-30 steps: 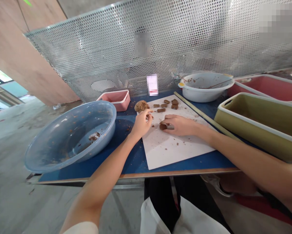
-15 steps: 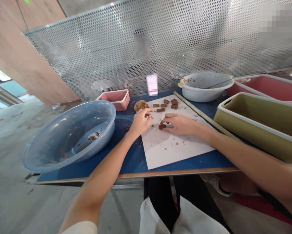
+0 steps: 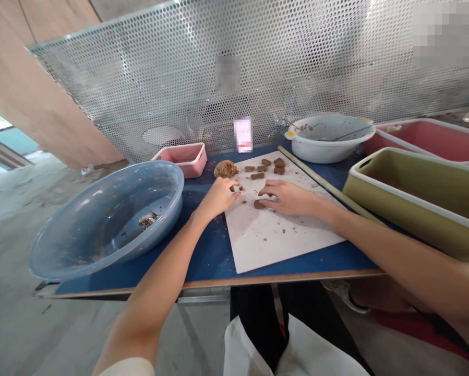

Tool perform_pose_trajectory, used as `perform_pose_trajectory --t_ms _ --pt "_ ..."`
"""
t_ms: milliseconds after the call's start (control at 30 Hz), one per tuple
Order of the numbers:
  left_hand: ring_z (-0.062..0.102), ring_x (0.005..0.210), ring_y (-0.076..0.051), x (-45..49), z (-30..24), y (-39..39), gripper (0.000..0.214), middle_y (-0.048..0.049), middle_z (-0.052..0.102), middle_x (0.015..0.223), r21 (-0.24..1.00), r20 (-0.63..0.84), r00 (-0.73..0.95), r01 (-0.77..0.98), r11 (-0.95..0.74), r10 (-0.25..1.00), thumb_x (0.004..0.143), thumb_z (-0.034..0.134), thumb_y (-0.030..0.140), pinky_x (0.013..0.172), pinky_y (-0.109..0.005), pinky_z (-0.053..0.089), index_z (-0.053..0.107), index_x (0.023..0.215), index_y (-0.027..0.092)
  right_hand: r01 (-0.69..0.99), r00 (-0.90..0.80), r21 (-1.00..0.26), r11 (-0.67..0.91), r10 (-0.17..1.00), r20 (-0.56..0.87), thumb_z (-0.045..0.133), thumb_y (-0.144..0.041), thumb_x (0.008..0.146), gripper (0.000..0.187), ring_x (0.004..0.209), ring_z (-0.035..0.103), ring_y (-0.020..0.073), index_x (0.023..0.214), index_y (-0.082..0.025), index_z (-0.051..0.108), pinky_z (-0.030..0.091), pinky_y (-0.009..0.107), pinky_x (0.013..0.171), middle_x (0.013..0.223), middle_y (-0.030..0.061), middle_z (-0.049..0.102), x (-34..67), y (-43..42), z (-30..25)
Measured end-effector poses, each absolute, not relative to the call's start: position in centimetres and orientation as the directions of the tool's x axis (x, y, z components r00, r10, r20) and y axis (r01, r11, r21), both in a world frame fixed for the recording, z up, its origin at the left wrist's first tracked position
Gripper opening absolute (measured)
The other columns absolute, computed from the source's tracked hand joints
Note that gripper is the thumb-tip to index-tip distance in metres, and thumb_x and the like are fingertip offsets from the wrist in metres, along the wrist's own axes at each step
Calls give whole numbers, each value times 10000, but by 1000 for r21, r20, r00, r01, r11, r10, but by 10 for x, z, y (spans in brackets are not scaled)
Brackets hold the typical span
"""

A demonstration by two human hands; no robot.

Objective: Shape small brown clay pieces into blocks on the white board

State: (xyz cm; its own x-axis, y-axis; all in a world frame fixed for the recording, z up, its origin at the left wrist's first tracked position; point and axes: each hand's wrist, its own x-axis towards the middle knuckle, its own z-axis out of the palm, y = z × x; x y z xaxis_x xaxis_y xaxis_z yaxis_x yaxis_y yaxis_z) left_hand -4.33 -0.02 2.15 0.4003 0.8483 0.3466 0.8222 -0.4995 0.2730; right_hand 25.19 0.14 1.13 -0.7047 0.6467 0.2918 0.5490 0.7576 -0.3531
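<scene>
The person's left hand (image 3: 217, 197) is hovering over the near-left part of a white board (image 3: 253, 253), its thumb and forefinger standing apart; a small brown crumb (image 3: 240, 188) is lying just by those two tips, and whether they are touching it cannot be told. The right hand (image 3: 287, 197) is arching low over the middle of the board, its thumb and fingers parted; a short brown clay-like piece (image 3: 259, 204) is lying at the thumb's tip, the thumb apparently resting against it, while the curled forefinger is staying clear above.

Just beyond the left fingertips a rough brown lump (image 3: 225, 168) is sitting at the board's edge; beyond the right fingertips a brown clay-like roll (image 3: 257, 176) is lying, with more small rolls (image 3: 262, 168) grouping behind it; crumbs are dotting the board nearer than the right thumb. To the right of the right fingers a pale stick (image 3: 312, 177) is running along the board; well left of the left fingers a translucent blue basin (image 3: 152, 243) is standing.
</scene>
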Motion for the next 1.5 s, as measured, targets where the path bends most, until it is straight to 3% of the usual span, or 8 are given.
perform_pose_trajectory --t_ms 233,533,667,833,967,1100,1300,1500 --pt "632 1346 -360 -58 9 15 408 -167 758 1398 283 557 193 870 -403 808 977 740 201 1263 -550 491 721 1381 148 565 -685 -363 741 666 294 564 -425 1128 336 957 717 260 1222 -209 804 532 395 859 1145 119 748 248 -3 16" --pt "482 1627 -373 -78 -14 55 571 -183 600 1697 236 590 234 866 -442 773 1020 590 234 1396 -600 374 628 1577 116 587 -640 -363 723 690 339 548 -412 1121 321 891 690 225 1071 -197 782 487 359 820 1053 103 758 236 12 27" --pt "463 1645 -384 -78 -27 65 641 -182 595 1705 252 592 207 870 -423 779 977 557 182 1398 -603 376 610 1607 79 692 -626 -217 688 723 292 563 -412 1131 335 856 693 226 974 -188 757 445 346 769 971 100 790 203 49 51" --pt "532 1594 -346 -83 -31 69 672 -137 629 1684 294 611 203 839 -458 765 948 555 148 1393 -596 386 619 1617 158 754 -649 29 656 738 182 535 -509 1167 446 876 744 247 1155 -137 781 434 333 695 1060 156 821 150 94 66" --pt "558 1565 -338 -86 -33 72 753 -140 645 1666 348 626 179 806 -478 759 926 582 123 1384 -559 403 553 1676 175 692 -721 196 694 673 165 693 -473 1098 467 1037 771 314 1321 -67 757 471 348 776 1221 228 806 126 111 64" --pt "560 1563 -351 -85 -38 78 802 -166 678 1608 434 625 93 784 -445 775 908 607 91 1356 -568 441 518 1700 176 592 -799 353 725 587 134 699 -416 1094 454 1128 757 326 1336 -35 755 486 372 891 1263 250 788 120 119 63" --pt "569 1567 -346 -85 -38 80 835 -207 667 1598 487 589 63 768 -416 806 905 622 44 1350 -547 452 477 1720 152 497 -851 477 725 515 105 669 -400 1107 447 1113 758 317 1321 -16 752 475 371 895 1230 241 797 117 122 60" --pt "634 1483 -329 -82 -34 76 839 -202 705 1554 470 572 50 798 -378 819 905 578 22 1310 -523 502 468 1728 137 442 -878 529 725 470 89 498 -122 1097 328 1036 763 283 1207 -53 799 450 367 836 1219 225 816 115 119 53"
